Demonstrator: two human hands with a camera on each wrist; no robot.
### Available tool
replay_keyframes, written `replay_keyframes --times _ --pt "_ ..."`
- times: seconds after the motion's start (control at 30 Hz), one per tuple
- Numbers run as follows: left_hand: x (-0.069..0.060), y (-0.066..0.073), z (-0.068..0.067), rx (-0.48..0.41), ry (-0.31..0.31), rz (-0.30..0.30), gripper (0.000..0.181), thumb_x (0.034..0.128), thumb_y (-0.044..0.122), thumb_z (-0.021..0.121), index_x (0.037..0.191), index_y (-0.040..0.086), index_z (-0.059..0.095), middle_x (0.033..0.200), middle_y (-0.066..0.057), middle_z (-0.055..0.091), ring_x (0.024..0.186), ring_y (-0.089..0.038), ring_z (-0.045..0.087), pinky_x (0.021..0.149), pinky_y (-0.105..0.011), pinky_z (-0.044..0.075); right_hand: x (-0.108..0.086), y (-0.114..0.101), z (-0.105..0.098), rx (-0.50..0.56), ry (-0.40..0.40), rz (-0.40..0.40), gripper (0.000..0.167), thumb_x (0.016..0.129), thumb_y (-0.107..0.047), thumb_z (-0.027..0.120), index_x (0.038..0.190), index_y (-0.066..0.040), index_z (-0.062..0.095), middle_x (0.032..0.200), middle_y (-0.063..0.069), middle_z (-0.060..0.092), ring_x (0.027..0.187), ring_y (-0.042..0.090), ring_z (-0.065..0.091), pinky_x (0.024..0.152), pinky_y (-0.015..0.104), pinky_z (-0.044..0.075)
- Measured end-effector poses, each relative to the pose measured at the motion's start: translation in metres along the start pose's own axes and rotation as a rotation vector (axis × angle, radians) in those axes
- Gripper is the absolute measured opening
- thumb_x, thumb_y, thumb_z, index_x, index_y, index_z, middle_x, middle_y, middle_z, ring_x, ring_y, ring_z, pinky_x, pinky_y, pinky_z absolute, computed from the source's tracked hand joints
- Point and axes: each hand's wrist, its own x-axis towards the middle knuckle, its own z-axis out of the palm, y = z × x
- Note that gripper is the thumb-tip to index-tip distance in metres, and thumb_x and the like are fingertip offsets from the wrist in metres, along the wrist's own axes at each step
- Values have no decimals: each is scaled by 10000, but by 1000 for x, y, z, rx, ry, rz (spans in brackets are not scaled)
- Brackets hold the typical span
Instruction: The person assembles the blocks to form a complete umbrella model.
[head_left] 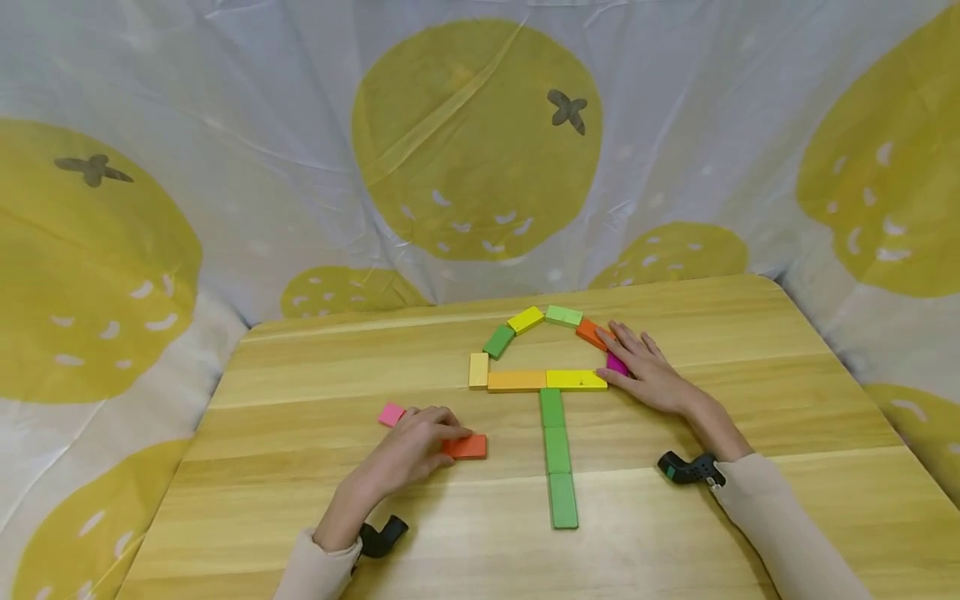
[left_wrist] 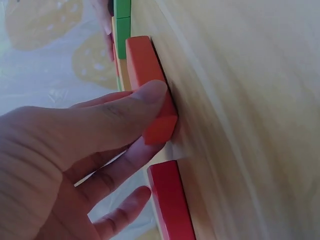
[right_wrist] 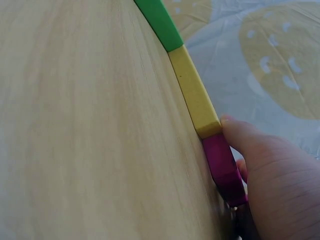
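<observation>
My left hand point(head_left: 420, 442) pinches an orange-red block point(head_left: 468, 447) lying on the table, with its thumb on the near side and fingers behind. Just past those fingers is a pink-red block point(head_left: 391, 414), partly covered by the hand. My right hand point(head_left: 648, 371) rests with fairly straight fingers over an orange block point(head_left: 592, 333) and a magenta block point(head_left: 617, 364). Its thumb touches the end of a yellow block point(right_wrist: 197, 95) beside the magenta one. These belong to an umbrella-like outline: an arch above a straight row, with a stem of green blocks point(head_left: 557, 450).
Along the arch lie a light green block point(head_left: 563, 316), a yellow block point(head_left: 525, 320), a green block point(head_left: 498, 342) and a cream block point(head_left: 478, 371). An amber block point(head_left: 517, 381) forms the row's left half. A patterned curtain point(head_left: 480, 150) hangs behind the wooden table point(head_left: 300, 367).
</observation>
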Motion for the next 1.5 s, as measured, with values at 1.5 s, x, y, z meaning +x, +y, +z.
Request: replay_keyframes --times 1.5 --pt "-1 71 45 -332 -162 305 295 837 181 874 1123 151 808 1095 64 684 1045 1 611 973 -102 465 -1 0 0 15 -19 15 762 1068 -427 537 1679 -179 155 1746 190 47 1618 416 9 1277 629 -49"
